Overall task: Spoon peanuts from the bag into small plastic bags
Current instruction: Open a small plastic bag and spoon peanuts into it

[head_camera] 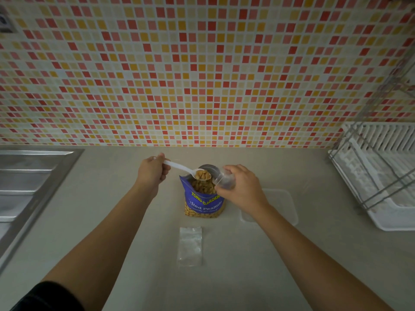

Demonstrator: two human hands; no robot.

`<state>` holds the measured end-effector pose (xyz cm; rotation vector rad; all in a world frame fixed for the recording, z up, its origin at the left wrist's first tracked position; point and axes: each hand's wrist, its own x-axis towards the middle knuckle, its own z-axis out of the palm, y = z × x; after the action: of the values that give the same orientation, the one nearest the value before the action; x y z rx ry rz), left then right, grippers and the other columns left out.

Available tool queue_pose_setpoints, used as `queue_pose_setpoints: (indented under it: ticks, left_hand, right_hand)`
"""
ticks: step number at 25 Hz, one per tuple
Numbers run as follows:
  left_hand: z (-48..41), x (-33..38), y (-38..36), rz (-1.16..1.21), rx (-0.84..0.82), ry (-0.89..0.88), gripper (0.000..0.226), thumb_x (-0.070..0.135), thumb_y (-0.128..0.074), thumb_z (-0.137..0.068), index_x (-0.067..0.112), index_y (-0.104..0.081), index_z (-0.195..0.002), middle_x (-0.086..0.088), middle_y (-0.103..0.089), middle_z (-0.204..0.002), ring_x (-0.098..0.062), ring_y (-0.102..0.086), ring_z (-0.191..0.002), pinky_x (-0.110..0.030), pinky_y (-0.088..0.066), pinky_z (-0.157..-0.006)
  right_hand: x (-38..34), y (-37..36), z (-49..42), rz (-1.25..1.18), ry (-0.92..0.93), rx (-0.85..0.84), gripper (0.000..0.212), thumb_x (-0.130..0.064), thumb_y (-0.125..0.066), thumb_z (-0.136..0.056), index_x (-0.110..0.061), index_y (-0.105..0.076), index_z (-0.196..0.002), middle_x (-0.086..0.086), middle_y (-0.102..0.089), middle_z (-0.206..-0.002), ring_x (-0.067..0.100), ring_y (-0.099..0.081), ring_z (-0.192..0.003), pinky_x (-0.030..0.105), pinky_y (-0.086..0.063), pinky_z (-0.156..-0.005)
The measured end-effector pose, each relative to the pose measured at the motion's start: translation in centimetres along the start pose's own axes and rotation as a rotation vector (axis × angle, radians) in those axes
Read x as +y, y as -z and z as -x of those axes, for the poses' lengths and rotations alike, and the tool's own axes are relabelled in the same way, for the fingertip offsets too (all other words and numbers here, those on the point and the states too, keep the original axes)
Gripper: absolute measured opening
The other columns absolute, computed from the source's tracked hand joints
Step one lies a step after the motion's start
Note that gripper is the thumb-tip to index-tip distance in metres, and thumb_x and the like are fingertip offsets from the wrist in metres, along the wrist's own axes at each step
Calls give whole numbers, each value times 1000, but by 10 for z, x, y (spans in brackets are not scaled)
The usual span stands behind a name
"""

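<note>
A blue peanut bag (203, 204) stands open on the counter, with peanuts showing at its mouth and through its clear lower window. My left hand (152, 170) grips the handle of a white plastic spoon (186, 169); its bowl is heaped with peanuts and hovers just above the bag's mouth. My right hand (239, 187) holds a small clear plastic bag (221, 181) open right beside the spoon's bowl, at the bag's right edge. Another small clear plastic bag (190, 245) lies flat on the counter in front of the peanut bag.
A clear plastic container (281, 204) sits on the beige counter to the right of the peanut bag, partly under my right wrist. A white dish rack (379, 176) stands at the far right. A steel sink drainboard (27, 182) fills the left. A tiled wall rises behind.
</note>
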<state>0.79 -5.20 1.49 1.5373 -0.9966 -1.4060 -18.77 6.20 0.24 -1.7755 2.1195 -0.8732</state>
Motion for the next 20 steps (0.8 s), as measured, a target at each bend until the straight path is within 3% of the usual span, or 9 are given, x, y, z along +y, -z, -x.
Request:
queue_pose_setpoints:
  ticks: [4, 7, 9, 11, 13, 14, 16, 20]
  left_hand:
    - [1, 28, -3, -38, -17, -52, 27, 26, -45, -95, 5, -61, -96, -4, -53, -64, -12, -44, -55, -22, -38, -53]
    - [12, 45, -13, -204, -35, -184, 30, 29, -44, -95, 5, -63, -97, -3, -58, -66, -12, -50, -57, -23, -42, -57]
    - [31, 56, -19, -360, -70, -426, 31, 29, -44, -96, 7, -65, -88, -2, -61, -65, -7, -54, -55, -21, -45, -59]
    - [57, 66, -19, -572, -169, -817, 31, 28, -45, -96, 10, -65, -81, -1, -63, -62, -6, -57, -51, -14, -44, -54]
    - [75, 74, -16, -758, -267, -1145, 32, 26, -45, -96, 6, -64, -80, -3, -65, -61, -12, -57, -50, -14, -42, -56]
    - [79, 77, -15, -792, -277, -1224, 33, 26, -45, -96, 5, -64, -80, -5, -65, -61, -14, -56, -50, -15, -42, -56]
    - [77, 83, -11, -713, -208, -1159, 33, 27, -44, -96, 6, -65, -83, -4, -65, -63, -12, -56, -51, -16, -43, -54]
    - [51, 79, 4, -279, 1, -694, 31, 30, -42, -96, 9, -63, -87, 2, -58, -63, -6, -54, -55, -23, -46, -59]
  right_hand:
    - [-9, -7, -1, -76, -24, 19, 50, -35, -73, -69, -18, -59, -114, -1, -62, -107, 16, -56, -97, 21, -38, -76]
    - [-18, -11, -2, -226, -77, 42, 51, -36, -75, -69, -20, -60, -114, -4, -61, -105, 11, -55, -94, 21, -40, -76]
    - [-24, -14, -2, -298, -98, 85, 51, -36, -76, -68, -20, -60, -114, -4, -62, -105, 11, -57, -93, 21, -42, -77]
    - [-29, -15, -3, -369, -116, 124, 53, -36, -76, -68, -20, -60, -116, -4, -62, -109, 11, -60, -93, 23, -47, -79]
    - [-33, -15, -3, -426, -111, 139, 57, -38, -76, -70, -19, -57, -120, -6, -60, -114, 10, -60, -93, 24, -49, -79]
    - [-35, -15, -3, -446, -110, 145, 57, -39, -75, -70, -19, -56, -121, -6, -60, -114, 10, -60, -94, 24, -50, -79]
    - [-37, -13, -2, -488, -126, 159, 55, -39, -76, -69, -20, -57, -118, -8, -62, -109, 9, -61, -93, 25, -52, -78]
    - [-30, -3, 2, -530, -207, 149, 43, -36, -82, -64, -20, -62, -99, -7, -66, -87, 9, -63, -80, 24, -52, -71]
